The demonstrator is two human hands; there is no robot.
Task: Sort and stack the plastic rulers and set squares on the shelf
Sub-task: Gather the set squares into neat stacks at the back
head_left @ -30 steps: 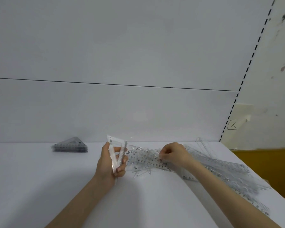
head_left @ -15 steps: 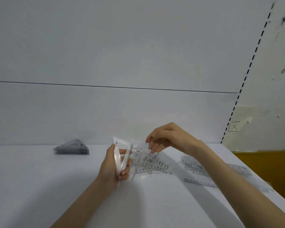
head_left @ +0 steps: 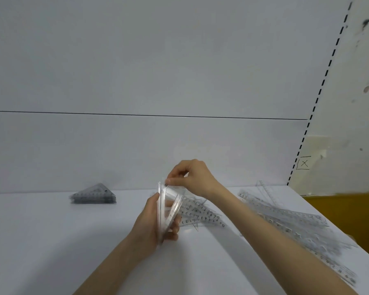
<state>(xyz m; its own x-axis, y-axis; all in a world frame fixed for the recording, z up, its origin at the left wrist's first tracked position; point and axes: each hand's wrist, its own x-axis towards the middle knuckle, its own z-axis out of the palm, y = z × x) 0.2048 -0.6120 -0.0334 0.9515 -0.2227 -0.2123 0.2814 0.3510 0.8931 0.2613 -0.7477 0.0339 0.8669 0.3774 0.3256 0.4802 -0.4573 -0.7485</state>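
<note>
Stack of sorted set squares (head_left: pixel 93 196) lies flat at left of centre, close to the back panel (head_left: pixel 115 150), with bare shelf (head_left: pixel 41 241) around and in front of it: good room to lay more down there. Left hand (head_left: pixel 150 222), centre frame, has its fingers curled round a bundle of clear set squares (head_left: pixel 167 206), stood on edge above the shelf. Right hand (head_left: pixel 193 177) pinches the bundle's top corner between thumb and forefinger, other fingers curled. Plastic judged light, thin, stiff and slick; pieces likely to slide over one another, corners sharp, probably brittle if bent. Best gripped by the edges across the full thickness, with corners squared before laying flat. Loose set squares (head_left: pixel 200 216) lie overlapped on the shelf just right of the left hand. Rulers (head_left: pixel 290 220) are heaped at right, reaching close to the shelf's right edge, where a nudge could send them off.
</note>
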